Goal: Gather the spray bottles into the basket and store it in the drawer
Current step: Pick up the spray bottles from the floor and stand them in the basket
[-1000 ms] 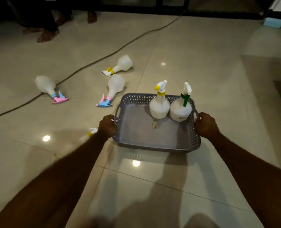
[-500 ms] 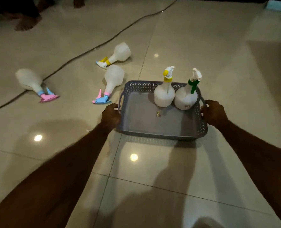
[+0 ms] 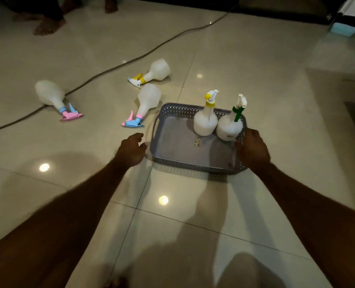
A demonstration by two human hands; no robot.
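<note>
A grey perforated basket (image 3: 173, 161) sits on the tiled floor. Two white spray bottles stand upright in its far right corner, one with a yellow collar (image 3: 206, 119) and one with a green trigger (image 3: 230, 125). My right hand (image 3: 252, 149) rests on the basket's right rim, fingers curled over it. My left hand (image 3: 131, 149) hovers just left of the basket, fingers apart, holding nothing. Three more bottles lie on the floor to the left: one with a blue-and-pink nozzle (image 3: 145, 102), one with a yellow nozzle (image 3: 156, 71), one with a pink nozzle (image 3: 52, 94).
A dark cable (image 3: 114, 69) runs diagonally across the floor behind the lying bottles. Another person's bare feet (image 3: 48, 26) are at the far left. A light blue object (image 3: 343, 30) lies by the dark wall base at the far right.
My left hand has let go of the basket's left handle and opened beside it. The basket has been set down on the floor. My right hand stays on the right rim.
</note>
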